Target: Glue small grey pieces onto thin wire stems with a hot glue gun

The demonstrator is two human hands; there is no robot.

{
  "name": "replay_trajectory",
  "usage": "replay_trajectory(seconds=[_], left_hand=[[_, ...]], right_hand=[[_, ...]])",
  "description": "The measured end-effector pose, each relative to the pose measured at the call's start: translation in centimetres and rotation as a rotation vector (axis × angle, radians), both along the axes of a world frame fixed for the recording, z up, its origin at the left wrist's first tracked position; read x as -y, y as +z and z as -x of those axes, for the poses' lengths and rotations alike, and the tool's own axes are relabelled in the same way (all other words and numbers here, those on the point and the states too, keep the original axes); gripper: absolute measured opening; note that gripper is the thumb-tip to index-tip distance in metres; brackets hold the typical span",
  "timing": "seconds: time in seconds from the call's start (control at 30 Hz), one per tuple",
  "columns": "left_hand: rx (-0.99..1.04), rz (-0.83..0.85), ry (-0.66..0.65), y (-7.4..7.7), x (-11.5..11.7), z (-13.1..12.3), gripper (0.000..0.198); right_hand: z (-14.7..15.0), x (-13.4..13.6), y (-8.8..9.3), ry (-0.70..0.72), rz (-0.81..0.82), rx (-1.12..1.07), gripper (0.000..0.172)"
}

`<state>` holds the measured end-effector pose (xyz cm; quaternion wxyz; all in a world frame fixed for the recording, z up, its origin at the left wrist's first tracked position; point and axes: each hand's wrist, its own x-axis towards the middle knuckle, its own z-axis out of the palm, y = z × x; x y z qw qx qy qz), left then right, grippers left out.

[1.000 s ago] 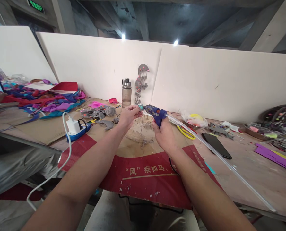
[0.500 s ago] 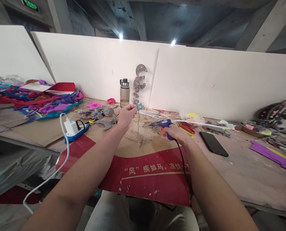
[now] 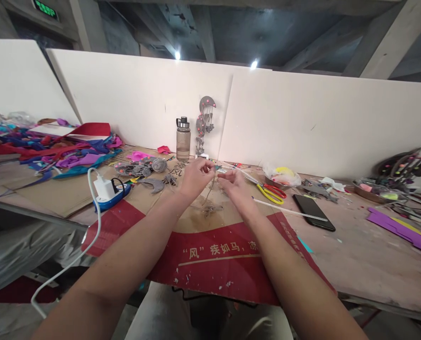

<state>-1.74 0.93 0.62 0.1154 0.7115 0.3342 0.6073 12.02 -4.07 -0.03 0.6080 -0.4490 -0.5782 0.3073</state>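
My left hand [image 3: 198, 178] is closed in a pinch above the cardboard, holding the top of a thin grey cord [image 3: 209, 191] that hangs down. A small teal piece is by its fingertips, too small to make out. Facing it, my right hand [image 3: 236, 187] has its fingers curled together beside the cord; what they pinch is too small to tell. Under the hands lies a small tangle of grey cord [image 3: 212, 208] on the cardboard sheet [image 3: 210, 278]. To the right, a clear glue stick [image 3: 290, 210] reaches over the phone; the glue gun itself is hidden.
Scissors [image 3: 270, 193] with red and yellow handles lie right of my hands. A black phone [image 3: 313, 212], a water bottle [image 3: 183, 141], a grey hanging ornament [image 3: 206, 120] and a blue power strip [image 3: 113, 197] stand around. Coloured scraps [image 3: 79, 158] fill the left side.
My right hand has let go of the blue glue gun and moved left to the cord. My left hand has shifted slightly right and lower. The glue stick now crosses the phone.
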Motion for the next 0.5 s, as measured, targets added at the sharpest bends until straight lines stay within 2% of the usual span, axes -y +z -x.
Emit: replay_trajectory(seconds=[0.07, 0.13, 0.23, 0.37, 0.5], left_hand=[[-0.077, -0.075, 0.023, 0.0, 0.3, -0.1, 0.006], [-0.090, -0.080, 0.012, -0.1, 0.4, -0.2, 0.007], [-0.012, 0.039, -0.051, -0.2, 0.5, -0.4, 0.006], [0.113, 0.228, -0.207, -0.1, 0.7, -0.8, 0.005], [0.159, 0.311, -0.291, 0.3, 1.2, -0.9, 0.009]], right_hand=[[1.2, -0.2, -0.3, 0.182, 0.048, -0.197, 0.036], [1.5, -0.3, -0.4, 0.223, 0.043, -0.265, 0.039], [1.0, -0.3, -0.3, 0.079, -0.046, -0.131, 0.032], [0.3, -0.1, 0.0, -0.135, -0.185, 0.166, 0.012], [0.1, 0.3, 0.4, -0.258, -0.239, 0.287, 0.004]])
